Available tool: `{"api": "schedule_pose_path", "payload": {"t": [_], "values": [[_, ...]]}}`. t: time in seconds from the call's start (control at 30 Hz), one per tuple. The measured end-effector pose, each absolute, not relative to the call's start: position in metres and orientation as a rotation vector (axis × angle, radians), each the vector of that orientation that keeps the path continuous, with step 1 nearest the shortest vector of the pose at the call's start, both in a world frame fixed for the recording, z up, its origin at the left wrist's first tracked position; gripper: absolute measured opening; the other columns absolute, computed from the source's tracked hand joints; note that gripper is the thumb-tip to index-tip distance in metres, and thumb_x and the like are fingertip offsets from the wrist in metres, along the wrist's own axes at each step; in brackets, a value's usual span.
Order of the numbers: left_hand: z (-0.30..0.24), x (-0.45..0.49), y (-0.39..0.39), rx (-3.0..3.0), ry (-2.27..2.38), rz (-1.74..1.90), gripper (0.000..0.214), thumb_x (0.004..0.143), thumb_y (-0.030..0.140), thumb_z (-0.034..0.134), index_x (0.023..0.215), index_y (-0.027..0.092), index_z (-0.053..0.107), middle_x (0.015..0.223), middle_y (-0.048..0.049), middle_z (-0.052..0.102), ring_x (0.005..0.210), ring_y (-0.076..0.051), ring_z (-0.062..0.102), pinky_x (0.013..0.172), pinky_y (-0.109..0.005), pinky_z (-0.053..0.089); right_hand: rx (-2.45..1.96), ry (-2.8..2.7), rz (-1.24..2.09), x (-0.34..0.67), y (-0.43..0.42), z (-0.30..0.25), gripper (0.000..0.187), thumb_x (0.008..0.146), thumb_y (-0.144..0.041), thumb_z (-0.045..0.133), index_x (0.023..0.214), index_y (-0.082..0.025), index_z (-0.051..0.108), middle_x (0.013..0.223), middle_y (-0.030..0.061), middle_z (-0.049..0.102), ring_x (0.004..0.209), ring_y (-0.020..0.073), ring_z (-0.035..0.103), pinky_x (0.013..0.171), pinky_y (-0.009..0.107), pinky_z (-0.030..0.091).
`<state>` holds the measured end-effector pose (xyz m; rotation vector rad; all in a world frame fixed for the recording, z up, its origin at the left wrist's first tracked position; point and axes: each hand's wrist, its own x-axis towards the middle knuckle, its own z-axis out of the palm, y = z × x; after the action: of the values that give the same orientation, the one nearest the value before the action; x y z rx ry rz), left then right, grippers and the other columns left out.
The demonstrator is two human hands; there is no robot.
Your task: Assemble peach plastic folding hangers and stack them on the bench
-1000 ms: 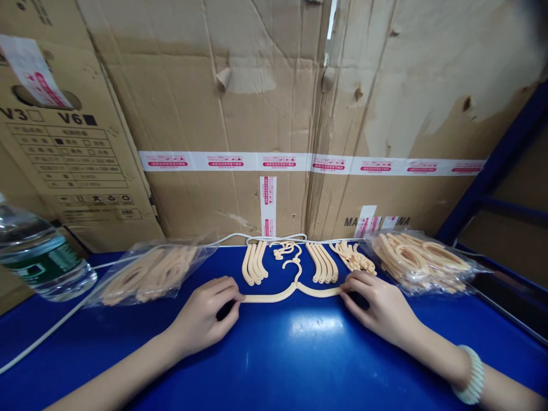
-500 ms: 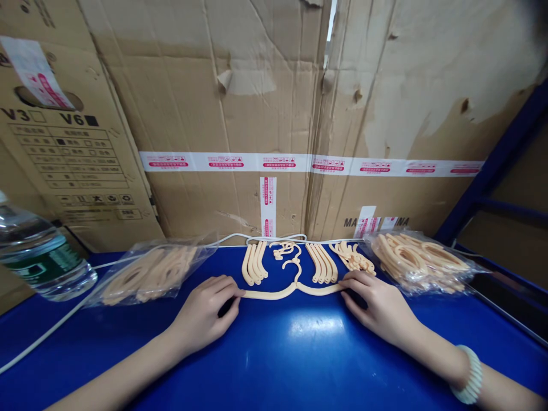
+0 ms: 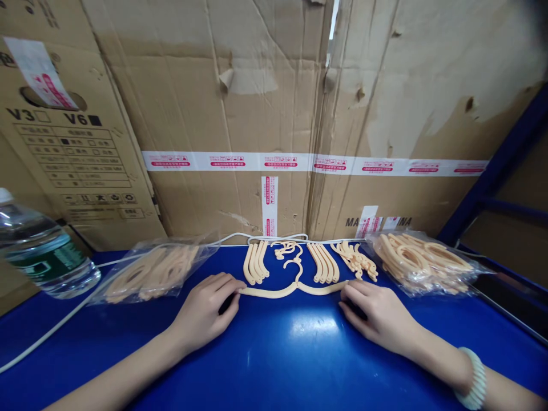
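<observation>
A cream clothes hanger (image 3: 274, 293) lies on the blue table, its hook (image 3: 295, 268) pointing away from me. My left hand (image 3: 212, 308) is closed on the tip of its left arm. At the opposite tip my right hand (image 3: 372, 311) is closed, fingers curled round the end. Behind the hanger are two rows of loose hanger arms, one on the left (image 3: 256, 262) and one on the right (image 3: 323, 262). Between these rows lie several small hooks (image 3: 287, 249). A heap of small cream pieces (image 3: 353, 260) sits just beyond my right hand.
Clear plastic bags of cream hanger parts lie at left (image 3: 152, 274) and right (image 3: 422, 262). A water bottle (image 3: 47, 251) stands at far left, with a white cable (image 3: 55, 328) running past it. Cardboard (image 3: 231, 114) walls the back. A dark flat device (image 3: 514, 305) lies at right.
My right hand has shifted slightly down and toward me, uncovering more of the small-piece heap. My left hand keeps its place at the hanger's left tip. The view has moved slightly.
</observation>
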<state>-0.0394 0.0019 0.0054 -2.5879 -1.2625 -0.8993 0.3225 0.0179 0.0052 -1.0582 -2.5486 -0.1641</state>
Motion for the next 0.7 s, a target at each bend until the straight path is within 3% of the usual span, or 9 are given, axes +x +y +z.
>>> {"api": "schedule_pose_path", "payload": {"t": [0.17, 0.43, 0.7], "values": [[0.0054, -0.0402, 0.0018, -2.602, -1.251, -0.904, 0.019, 0.093, 0.012, 0.046, 0.099, 0.018, 0.062, 0.089, -0.0065, 0.068, 0.083, -0.023, 0.064, 0.076, -0.039, 0.05, -1.084, -2.623, 0.067, 0.3223, 0.0202, 0.0077, 0.013, 0.095, -0.019, 0.039, 0.084, -0.022, 0.045, 0.079, 0.0028, 0.061, 0.069, 0.0183, 0.058, 0.062, 0.029, 0.041], [0.0065, -0.0393, 0.002, -2.614, -1.257, -0.893, 0.02, 0.093, 0.012, 0.045, 0.1, 0.018, 0.062, 0.092, -0.007, 0.067, 0.085, -0.023, 0.064, 0.077, -0.039, 0.052, -1.066, -2.635, 0.138, 0.3234, 0.0204, 0.0105, 0.013, 0.092, -0.017, 0.042, 0.08, -0.022, 0.041, 0.079, 0.0017, 0.057, 0.069, 0.0174, 0.055, 0.063, 0.028, 0.038], [0.0088, -0.0384, 0.0015, -2.633, -1.305, -0.835, 0.024, 0.094, 0.021, 0.05, 0.115, 0.019, 0.059, 0.116, -0.0101, 0.065, 0.109, -0.027, 0.059, 0.095, -0.045, 0.05, -1.073, -2.643, 0.186, 0.3248, 0.0191, 0.0118, 0.013, 0.093, -0.018, 0.041, 0.081, -0.023, 0.041, 0.083, 0.0032, 0.059, 0.072, 0.0185, 0.055, 0.065, 0.029, 0.039]]}}
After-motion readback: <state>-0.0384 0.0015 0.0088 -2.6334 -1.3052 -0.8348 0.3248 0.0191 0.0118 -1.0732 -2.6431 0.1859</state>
